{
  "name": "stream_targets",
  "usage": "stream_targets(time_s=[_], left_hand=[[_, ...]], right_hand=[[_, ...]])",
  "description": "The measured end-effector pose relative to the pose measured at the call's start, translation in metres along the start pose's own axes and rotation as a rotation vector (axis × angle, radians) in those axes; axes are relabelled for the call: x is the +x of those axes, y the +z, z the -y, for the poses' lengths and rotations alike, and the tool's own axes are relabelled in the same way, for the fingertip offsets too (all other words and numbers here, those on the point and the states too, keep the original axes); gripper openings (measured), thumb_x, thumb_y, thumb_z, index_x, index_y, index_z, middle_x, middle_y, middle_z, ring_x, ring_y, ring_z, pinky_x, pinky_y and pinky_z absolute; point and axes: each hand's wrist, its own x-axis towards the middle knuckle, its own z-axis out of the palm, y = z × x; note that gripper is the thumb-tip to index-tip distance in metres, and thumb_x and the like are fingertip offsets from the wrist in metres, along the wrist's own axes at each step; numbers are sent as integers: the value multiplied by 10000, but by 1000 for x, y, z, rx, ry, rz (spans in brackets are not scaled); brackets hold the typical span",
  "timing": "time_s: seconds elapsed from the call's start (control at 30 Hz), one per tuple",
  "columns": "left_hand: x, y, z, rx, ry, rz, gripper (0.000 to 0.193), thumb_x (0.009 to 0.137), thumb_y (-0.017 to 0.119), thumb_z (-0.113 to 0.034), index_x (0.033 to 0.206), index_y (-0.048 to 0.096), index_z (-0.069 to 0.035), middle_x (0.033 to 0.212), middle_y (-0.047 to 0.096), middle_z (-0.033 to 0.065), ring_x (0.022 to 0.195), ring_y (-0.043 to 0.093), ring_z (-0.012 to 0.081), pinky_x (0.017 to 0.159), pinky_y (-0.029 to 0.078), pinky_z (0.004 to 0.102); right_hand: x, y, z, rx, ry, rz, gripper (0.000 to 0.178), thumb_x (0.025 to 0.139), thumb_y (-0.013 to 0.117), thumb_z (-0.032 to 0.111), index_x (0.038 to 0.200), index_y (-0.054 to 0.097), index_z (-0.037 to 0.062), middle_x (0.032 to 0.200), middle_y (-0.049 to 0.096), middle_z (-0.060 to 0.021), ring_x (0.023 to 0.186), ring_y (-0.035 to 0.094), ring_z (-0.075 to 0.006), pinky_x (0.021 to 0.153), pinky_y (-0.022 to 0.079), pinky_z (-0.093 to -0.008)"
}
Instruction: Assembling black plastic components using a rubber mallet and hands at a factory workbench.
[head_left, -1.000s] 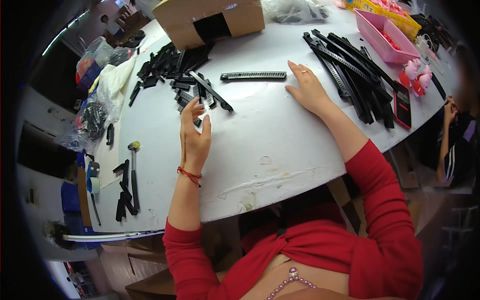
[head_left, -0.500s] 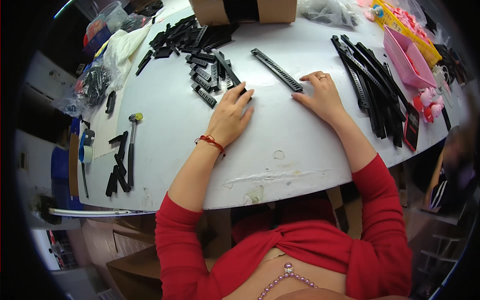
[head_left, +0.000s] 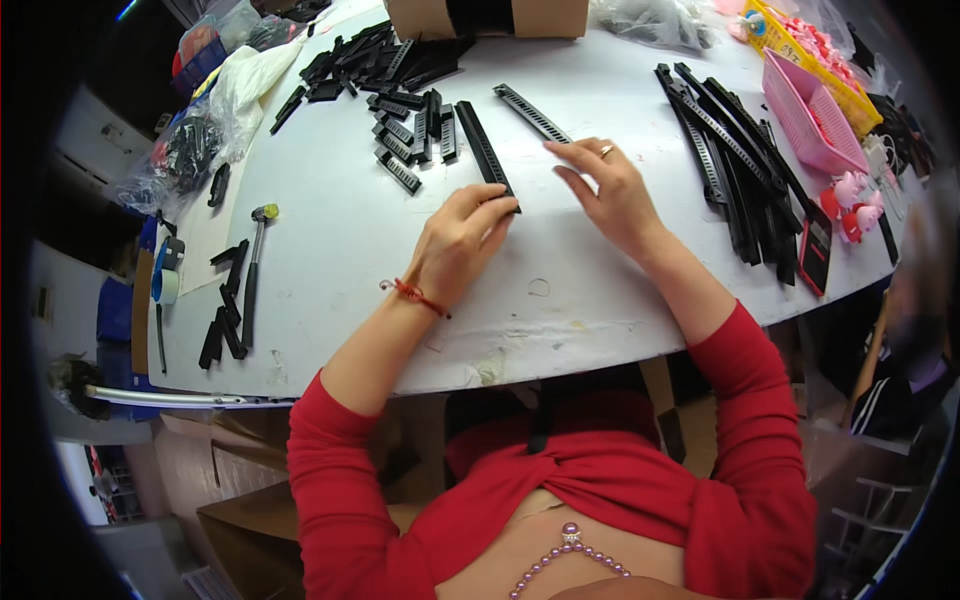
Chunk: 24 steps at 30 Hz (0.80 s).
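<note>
My left hand (head_left: pixel 462 235) is closed on the near end of a long black slotted strip (head_left: pixel 482 145), which points away from me on the table. To its right lies a second black slotted strip (head_left: pixel 528 112). Over that strip's near end is my right hand (head_left: pixel 615 195), fingers stretched and thumb apart from the index finger; the fingers hide the end, and I cannot tell whether they touch it. Left of the held strip sit several short black slotted pieces (head_left: pixel 397 150), with a larger heap of black parts (head_left: pixel 365 62) behind them.
More long black strips (head_left: pixel 735 165) lie in a bundle at right, beside a phone (head_left: pixel 815 250), a pink basket (head_left: pixel 812 115) and a yellow basket (head_left: pixel 825 70). A hammer (head_left: pixel 253 275) lies at left near small black pieces (head_left: pixel 228 310). A cardboard box (head_left: pixel 550 18) stands at the back.
The strip in my left hand has swung right, away from the short pieces, and now shows its slots upward. My right hand has moved left and farther over the second strip. The view has shifted slightly.
</note>
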Motion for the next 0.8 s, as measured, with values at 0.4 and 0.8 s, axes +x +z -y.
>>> stream_targets(time_s=[0.4, 0.8], left_hand=[[-9, -27, -49, 99, 215, 51, 313, 816, 638, 41, 1123, 670, -8, 1004, 685, 120, 838, 654, 246, 714, 558, 345], [-3, -72, 118, 532, -88, 389, 269, 863, 676, -93, 1126, 662, -147, 1275, 595, 72, 1236, 499, 294, 1063, 428, 402]], right_hand=[[-32, -59, 44, 405, 322, 459, 398, 941, 601, 97, 1331, 553, 33, 991, 677, -132, 837, 657, -230, 768, 529, -339], [-81, -82, 70, -43, 58, 455, 157, 898, 644, 111, 1042, 656, 48, 897, 646, -95, 845, 594, -263, 734, 494, -366]])
